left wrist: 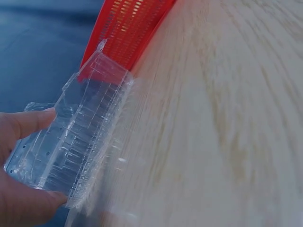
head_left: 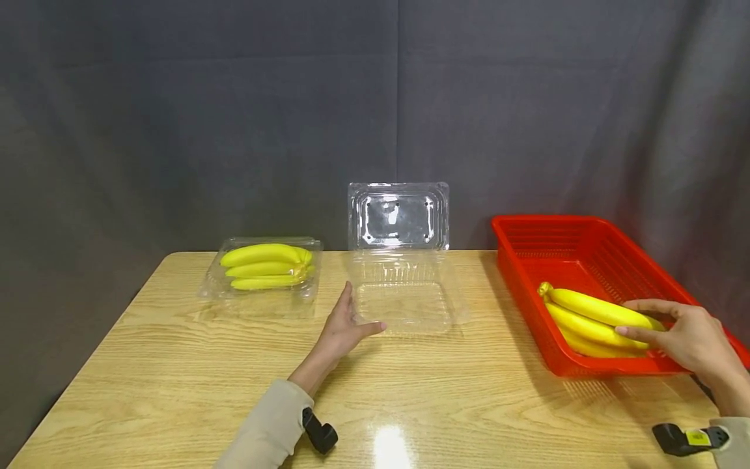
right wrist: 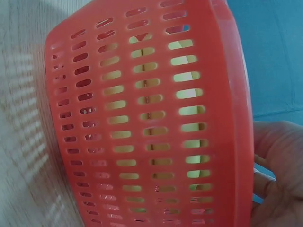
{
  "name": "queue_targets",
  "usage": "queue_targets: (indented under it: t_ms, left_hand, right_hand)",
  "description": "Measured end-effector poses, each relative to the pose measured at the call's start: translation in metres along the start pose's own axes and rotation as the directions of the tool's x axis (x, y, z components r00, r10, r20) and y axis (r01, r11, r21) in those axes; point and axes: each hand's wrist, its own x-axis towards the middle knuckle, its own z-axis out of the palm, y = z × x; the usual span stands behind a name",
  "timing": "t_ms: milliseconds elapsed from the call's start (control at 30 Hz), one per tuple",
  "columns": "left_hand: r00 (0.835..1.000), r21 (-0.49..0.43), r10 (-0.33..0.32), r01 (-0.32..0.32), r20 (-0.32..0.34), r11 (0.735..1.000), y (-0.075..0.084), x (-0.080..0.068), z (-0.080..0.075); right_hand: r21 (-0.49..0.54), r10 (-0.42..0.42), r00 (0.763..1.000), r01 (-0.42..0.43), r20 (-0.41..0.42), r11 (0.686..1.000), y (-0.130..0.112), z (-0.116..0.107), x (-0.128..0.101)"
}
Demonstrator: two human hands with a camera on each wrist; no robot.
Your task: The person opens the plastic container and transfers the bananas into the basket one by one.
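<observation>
Now your right hand [head_left: 691,339] curls over the bananas [head_left: 592,319] in the red basket [head_left: 527,260] at the table's right edge, seemingly gripping already. They're soft-skinned and fairly heavy, so cradle the whole bunch near the stem. Your left hand [head_left: 346,329], fingers straight, touches the open clamshell [head_left: 404,303] mid-table: thin, springy plastic, so steady its rim. Another packed clamshell [head_left: 263,270] sits back left.
</observation>
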Motion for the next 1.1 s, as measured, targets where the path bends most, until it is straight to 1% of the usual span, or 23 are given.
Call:
queue_targets:
  t_ms: [167,300,533,733,800,933,1100]
  left_hand:
    - [1.0,0.015,-0.003,0.003,-0.006,1.0,0.0,0.0,0.001]
    - [1.0,0.037,-0.018,0.018,-0.011,0.999,0.001,0.002,0.001]
    - [1.0,0.058,-0.021,0.021,-0.01,0.998,0.002,0.004,0.001]
    - [1.0,0.077,-0.018,0.019,-0.01,0.997,0.006,0.007,0.004]
    - [1.0,0.077,-0.015,0.016,-0.011,0.997,0.007,0.008,0.005]
    - [1.0,0.078,-0.027,0.028,-0.011,0.997,0.008,0.009,0.007]
    - [1.0,0.065,-0.026,0.026,-0.007,0.998,0.008,0.01,0.009]
  right_hand:
    - [-0.026,-0.025,0.998,0.026,0.049,0.999,0.0,-0.001,0.003]
    - [-0.061,-0.043,0.997,0.047,0.063,0.997,0.001,-0.001,0.004]
    - [-0.081,-0.06,0.996,0.066,0.065,0.995,0.004,-0.001,0.007]
    - [-0.129,-0.136,0.989,0.141,0.051,0.982,0.006,-0.002,0.011]
    - [-0.128,-0.151,0.987,0.157,0.057,0.979,0.007,-0.001,0.011]
    - [-0.12,-0.15,0.985,0.16,0.087,0.98,0.008,-0.001,0.012]
    - [-0.127,-0.132,0.986,0.145,0.1,0.981,0.009,-0.001,0.014]
